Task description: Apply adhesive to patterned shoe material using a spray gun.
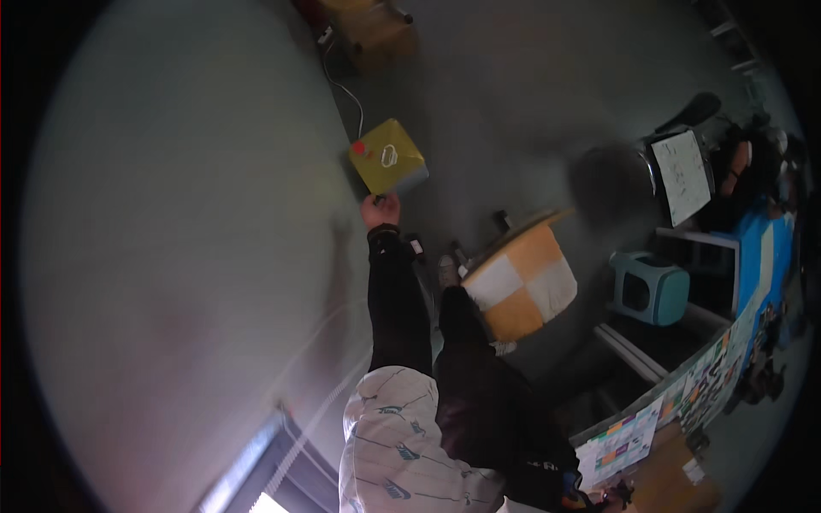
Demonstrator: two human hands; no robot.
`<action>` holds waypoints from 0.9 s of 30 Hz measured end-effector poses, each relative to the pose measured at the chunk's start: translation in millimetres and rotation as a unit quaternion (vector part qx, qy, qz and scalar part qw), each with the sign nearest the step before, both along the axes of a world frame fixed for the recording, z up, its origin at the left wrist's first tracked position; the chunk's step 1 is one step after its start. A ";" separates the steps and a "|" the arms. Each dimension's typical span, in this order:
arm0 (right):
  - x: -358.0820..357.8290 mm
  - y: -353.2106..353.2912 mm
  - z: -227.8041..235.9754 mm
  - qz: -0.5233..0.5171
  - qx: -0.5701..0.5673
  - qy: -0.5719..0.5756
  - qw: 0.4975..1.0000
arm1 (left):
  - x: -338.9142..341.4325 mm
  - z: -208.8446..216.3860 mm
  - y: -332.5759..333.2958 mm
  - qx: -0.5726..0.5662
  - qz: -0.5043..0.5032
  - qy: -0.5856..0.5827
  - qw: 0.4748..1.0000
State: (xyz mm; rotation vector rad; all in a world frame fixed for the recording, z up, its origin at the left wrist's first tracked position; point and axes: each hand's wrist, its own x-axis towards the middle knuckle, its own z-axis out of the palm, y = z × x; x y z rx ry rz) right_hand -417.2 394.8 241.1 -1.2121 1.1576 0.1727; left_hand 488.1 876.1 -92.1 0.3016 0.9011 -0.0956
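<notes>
My left hand (381, 212) reaches out to the near corner of a yellow box (386, 156) beside the pale wall. Its fingers curl in around a small dark piece at that corner, which I cannot make out. On the box's yellow face are a red round spot and a white outlined mark, and its lower side looks grey. A white cord (352, 96) runs from behind the box up toward the far end. My left arm wears a black sleeve under a pale patterned one. My right hand does not show.
An orange-and-white checked cushion (523, 282) lies right of my dark-trousered legs. Further right stand a teal stool (652, 288) and a chair holding a white board (682, 178). A cluttered table (629, 446) runs along the lower right. A brown box (374, 38) stands at the far end.
</notes>
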 end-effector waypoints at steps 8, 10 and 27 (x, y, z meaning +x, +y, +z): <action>128.3 -14.7 28.2 0.176 -0.033 0.102 0.979 | 64.4 -106.5 -33.0 0.036 -0.036 0.060 0.997; 154.5 -20.9 15.6 0.218 -0.032 0.108 0.969 | 79.4 -124.6 -33.1 0.046 -0.026 0.099 0.994; 152.2 -59.6 38.1 0.501 -0.044 0.120 0.856 | 83.7 -94.9 -13.8 0.023 -0.090 0.089 0.992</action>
